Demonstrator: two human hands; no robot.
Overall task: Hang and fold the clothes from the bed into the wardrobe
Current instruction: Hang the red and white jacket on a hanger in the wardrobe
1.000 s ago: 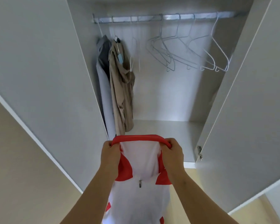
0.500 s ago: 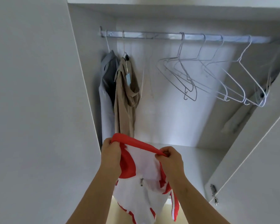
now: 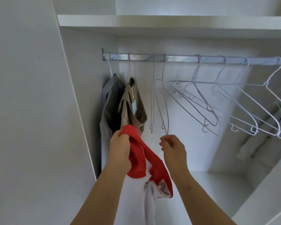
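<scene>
My left hand grips the red collar of a red and white zipped garment, which hangs down between my arms. My right hand is raised beside it, fingers loosely curled, holding nothing; its fingertips are just under the bottom tip of a white wire hanger that hangs edge-on from the metal rail. The wardrobe stands open in front of me.
A grey garment and a beige garment with a blue tag hang at the rail's left end. Several empty white wire hangers hang to the right. Open doors flank both sides; a shelf runs above the rail.
My right hand let go of the collar and rose toward the hanger. My left hand alone now holds the garment, lifted higher. The view tilted up and closer to the rail.
</scene>
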